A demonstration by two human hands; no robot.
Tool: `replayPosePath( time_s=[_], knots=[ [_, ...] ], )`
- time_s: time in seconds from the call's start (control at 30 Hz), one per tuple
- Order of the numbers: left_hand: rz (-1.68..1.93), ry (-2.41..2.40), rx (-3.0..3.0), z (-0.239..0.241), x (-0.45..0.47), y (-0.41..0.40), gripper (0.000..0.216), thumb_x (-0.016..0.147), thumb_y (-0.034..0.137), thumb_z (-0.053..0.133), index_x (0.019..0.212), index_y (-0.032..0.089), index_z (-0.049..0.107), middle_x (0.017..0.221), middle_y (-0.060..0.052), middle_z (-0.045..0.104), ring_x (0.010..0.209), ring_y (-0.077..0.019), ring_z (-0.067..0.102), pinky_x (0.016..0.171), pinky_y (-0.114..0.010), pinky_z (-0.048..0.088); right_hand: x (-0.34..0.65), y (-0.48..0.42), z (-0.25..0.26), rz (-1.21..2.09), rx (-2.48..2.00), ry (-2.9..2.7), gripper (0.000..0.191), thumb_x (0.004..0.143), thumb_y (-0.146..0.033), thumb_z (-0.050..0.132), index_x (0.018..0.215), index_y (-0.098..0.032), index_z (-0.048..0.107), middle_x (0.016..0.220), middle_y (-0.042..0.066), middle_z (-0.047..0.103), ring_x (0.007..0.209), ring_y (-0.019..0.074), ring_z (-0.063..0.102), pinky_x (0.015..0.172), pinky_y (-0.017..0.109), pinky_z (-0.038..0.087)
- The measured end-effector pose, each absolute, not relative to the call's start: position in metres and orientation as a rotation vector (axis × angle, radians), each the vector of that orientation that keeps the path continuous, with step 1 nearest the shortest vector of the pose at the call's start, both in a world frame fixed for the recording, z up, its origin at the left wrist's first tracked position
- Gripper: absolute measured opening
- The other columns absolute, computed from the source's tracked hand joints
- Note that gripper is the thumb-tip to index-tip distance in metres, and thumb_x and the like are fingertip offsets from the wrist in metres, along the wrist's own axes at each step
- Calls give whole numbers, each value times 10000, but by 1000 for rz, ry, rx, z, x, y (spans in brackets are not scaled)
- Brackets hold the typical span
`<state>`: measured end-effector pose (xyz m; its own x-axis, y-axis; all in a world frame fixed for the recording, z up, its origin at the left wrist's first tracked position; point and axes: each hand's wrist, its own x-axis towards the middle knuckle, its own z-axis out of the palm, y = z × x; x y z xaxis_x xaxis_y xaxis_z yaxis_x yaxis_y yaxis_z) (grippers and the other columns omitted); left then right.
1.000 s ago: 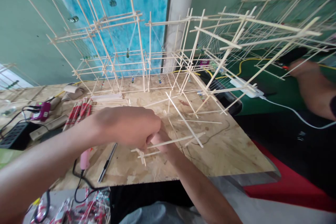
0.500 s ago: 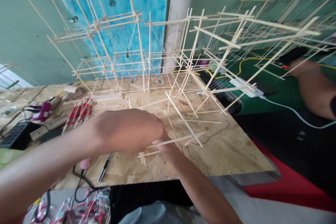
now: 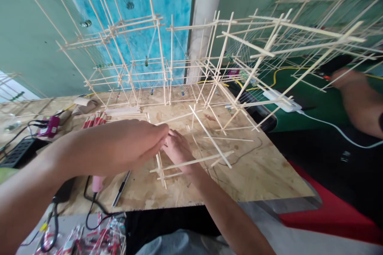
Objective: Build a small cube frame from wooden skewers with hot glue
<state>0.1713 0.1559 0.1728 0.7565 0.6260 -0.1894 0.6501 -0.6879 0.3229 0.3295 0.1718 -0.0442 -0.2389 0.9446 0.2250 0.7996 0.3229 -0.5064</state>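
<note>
Bamboo sticks crossed into a small frame [image 3: 191, 162] lie on an OSB board [image 3: 263, 175], just below the centre of your head view. Your right hand [image 3: 178, 150] rests on this frame from the lower right. Its fingers [image 3: 173, 143] sit slightly apart on the sticks, but you cannot tell whether they are clamped on them. Your left hand [image 3: 125, 143] reaches in from the left edge, with its fingers [image 3: 152, 131] together and straight, their tips just beside your right fingers and holding no stick you can see. A long loose stick [image 3: 210, 136] lies diagonally just right of your right hand. At the lower left, a pink hot glue gun [image 3: 97, 183] lies under your left forearm, with a craft knife [image 3: 121, 188] just to its right. Red-and-white packs of sticks [image 3: 94, 120] lie above your left forearm, and a magenta device [image 3: 49, 126] and a black power strip [image 3: 18, 152] sit farther left. A tall bamboo lattice [image 3: 160, 48] fills the top of the frame, before a blue-painted wall [image 3: 179, 0]. At the right edge, a co-worker's hand [image 3: 341, 77] is beside a black object [image 3: 335, 64], above a white power adapter [image 3: 281, 100].
</note>
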Motion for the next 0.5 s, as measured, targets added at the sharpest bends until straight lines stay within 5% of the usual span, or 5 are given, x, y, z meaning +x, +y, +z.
replayPosePath(
  time_s=[0.2,0.37,0.5],
  knots=[
    [85,1392,2546,133,135,156,401,998,389,482,636,216,478,502,23,493,463,-126,461,509,-293,257,329,174,-48,368,-1542,-2116,72,928,-269,754,982,-221,755,1048,56,715,1032,208,648,886,294,488],
    [556,1499,1951,45,136,157,155,948,358,534,956,209,573,653,35,600,500,-116,551,478,-218,356,330,175,-50,376,-1562,-2130,85,918,-239,750,1000,-218,758,1057,61,719,1011,219,656,869,311,493],
    [859,1314,1258,-16,149,159,471,748,354,750,1144,206,543,831,31,623,479,-112,594,408,-224,446,331,173,-47,368,-1540,-2161,86,949,-196,698,1010,-207,759,1037,71,721,985,217,653,840,306,495]
  ],
)
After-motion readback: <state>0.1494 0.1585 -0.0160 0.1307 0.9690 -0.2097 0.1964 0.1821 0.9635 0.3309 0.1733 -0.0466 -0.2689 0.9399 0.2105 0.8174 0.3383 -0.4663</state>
